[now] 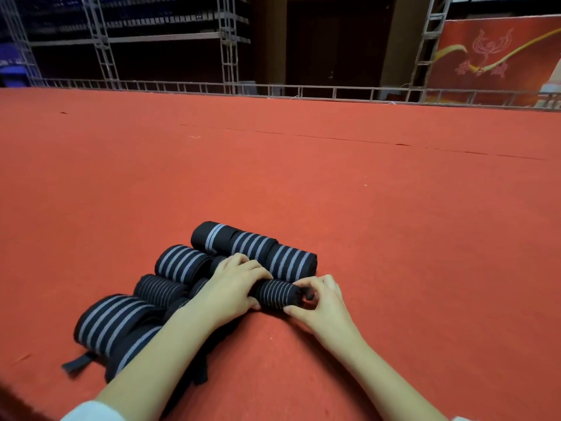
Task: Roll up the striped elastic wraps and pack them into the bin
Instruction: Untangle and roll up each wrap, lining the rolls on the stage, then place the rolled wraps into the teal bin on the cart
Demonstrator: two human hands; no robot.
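Note:
Several black elastic wraps with grey stripes lie rolled on the red carpet [273,177]. My left hand [233,284] grips a small rolled wrap [277,293] from above. My right hand [318,302] pinches the right end of that same roll with curled fingers. A long row of rolls [258,247] lies just behind it. To the left sit more rolls [179,262], another [159,288] and a large one [112,320] with a loose tab [76,364]. No bin is in view.
The red carpet stretches far ahead and to both sides, ending at a low metal truss rail [273,91]. Behind it stand metal scaffolding [227,41] and a red banner [498,56] at the right.

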